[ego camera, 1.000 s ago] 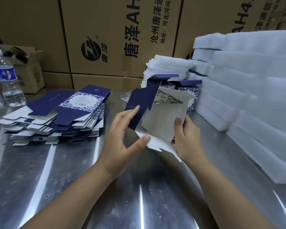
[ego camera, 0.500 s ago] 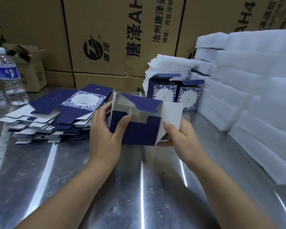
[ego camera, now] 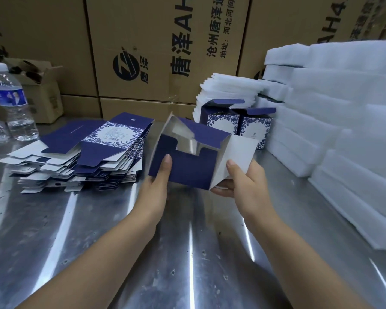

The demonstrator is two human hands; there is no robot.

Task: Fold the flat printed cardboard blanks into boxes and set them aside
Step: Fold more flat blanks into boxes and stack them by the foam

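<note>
- Head view: both hands hold a half-folded box [ego camera: 187, 170] just above the steel bench [ego camera: 120, 253].
- Left hand [ego camera: 156, 186] grips its left edge, thumb on the navy flap.
- Right hand [ego camera: 239, 186] pinches the white side flap.
- Blanks [ego camera: 76, 161] lie stacked to the left.
- Two finished boxes [ego camera: 239, 123] stand behind, beside foam [ego camera: 343, 130].
- Cartons [ego camera: 165, 52] line the back.

Water bottle [ego camera: 13, 103] far left, printed brown cartons [ego camera: 165, 52] behind, white foam stacks [ego camera: 343, 108] right, steel table [ego camera: 187, 253]
</note>
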